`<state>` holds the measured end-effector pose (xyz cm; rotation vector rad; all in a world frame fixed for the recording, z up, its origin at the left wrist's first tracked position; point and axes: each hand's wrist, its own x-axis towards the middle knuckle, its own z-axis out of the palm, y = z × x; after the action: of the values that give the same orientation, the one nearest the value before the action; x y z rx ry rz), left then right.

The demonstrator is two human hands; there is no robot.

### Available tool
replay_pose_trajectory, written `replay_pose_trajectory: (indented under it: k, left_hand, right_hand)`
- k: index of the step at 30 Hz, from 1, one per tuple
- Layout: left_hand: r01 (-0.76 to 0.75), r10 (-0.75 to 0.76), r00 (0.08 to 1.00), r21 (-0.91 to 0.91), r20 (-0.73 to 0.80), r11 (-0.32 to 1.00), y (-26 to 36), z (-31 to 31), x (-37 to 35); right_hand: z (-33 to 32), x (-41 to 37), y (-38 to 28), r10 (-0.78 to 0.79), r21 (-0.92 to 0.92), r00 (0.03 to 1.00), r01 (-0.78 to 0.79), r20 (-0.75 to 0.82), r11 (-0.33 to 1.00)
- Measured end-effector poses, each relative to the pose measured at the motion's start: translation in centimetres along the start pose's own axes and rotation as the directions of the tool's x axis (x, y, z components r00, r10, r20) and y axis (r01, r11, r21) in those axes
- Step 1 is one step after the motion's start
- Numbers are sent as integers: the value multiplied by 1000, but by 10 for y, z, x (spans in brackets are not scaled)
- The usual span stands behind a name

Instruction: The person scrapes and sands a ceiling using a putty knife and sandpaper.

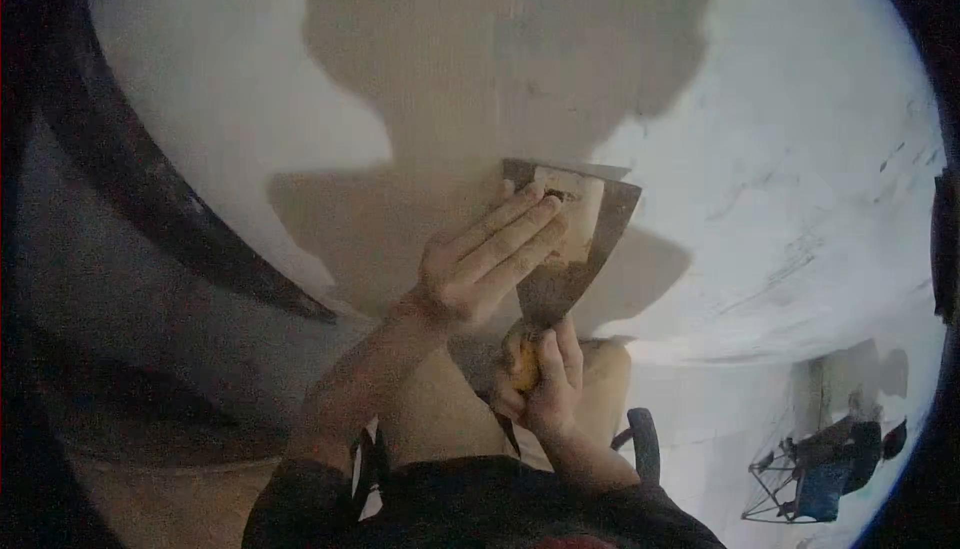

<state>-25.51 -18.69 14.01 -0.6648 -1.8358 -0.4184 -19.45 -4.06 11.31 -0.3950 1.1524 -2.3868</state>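
Note:
My right hand is wrapped round the yellow handle of a putty knife, whose wide metal blade points up and away from me. A pale, putty-like patch covers the middle of the blade. My left hand lies with its fingers stretched out and its fingertips on that patch. The blade's far edge is at or very near the white wall; contact cannot be made out in the dim light.
My head and arms cast a large shadow on the wall. A dark curved strip runs down the left side. At lower right stands a metal-framed chair with blue on it. Dark smudges mark the wall at right.

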Motion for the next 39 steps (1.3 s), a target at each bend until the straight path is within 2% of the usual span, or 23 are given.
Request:
replay_pose_trajectory:
  k: [5, 8, 11, 14, 18, 19, 22, 25, 29, 31, 35, 39]
  left_hand:
    - [63, -64, 997, -7, -37, 998, -8, 3, 0]
    - [71, -71, 997, 32, -10, 997, -6, -1, 6]
    - [109, -109, 994, -54, 7, 993, -1, 3, -2]
    - [87, -86, 996, -46, 7, 995, -5, 3, 1]
    - [115, -120, 988, -56, -94, 992, -3, 5, 12]
    - [98, -99, 994, -38, -39, 995, -5, 7, 4]
    - [95, -97, 994, -60, -41, 994, -2, 16, -6]
    - [118, -123, 988, -64, -88, 991, -1, 19, -1]
    - [162, -168, 984, -93, -58, 982, 9, 6, 9]
    - [131, -134, 991, -85, -28, 988, 10, 12, 0]
    - [113, -122, 986, -90, -111, 990, 11, 5, 9]
    - [130, -136, 987, -79, -83, 988, 12, -6, 17]
  right_hand:
    - [-4, 15, 8, 57, 108, 998, -54, -28, 993]
    - [-2, 19, 8, -35, -73, 997, 30, -63, 997]
    - [2, 10, 7, -9, -24, 995, 7, -104, 1000]
    - [3, 11, 1, -1, -19, 998, 0, -66, 1000]
    - [10, 15, -3, -12, 18, 1000, 12, -23, 1000]
    - [7, 15, 0, -48, -41, 997, 46, -61, 998]
    - [-11, 12, 16, -170, -232, 974, 132, -151, 964]
    - [-12, 11, 11, -46, 123, 999, 49, -28, 991]
    - [6, 1, -5, 2, 26, 995, 0, -102, 1000]
    - [-1, -2, -4, -5, 20, 995, 7, -98, 1000]
    - [9, -3, -5, -21, 27, 999, 22, -38, 999]
    - [17, -2, -6, -28, 21, 1000, 28, -14, 999]
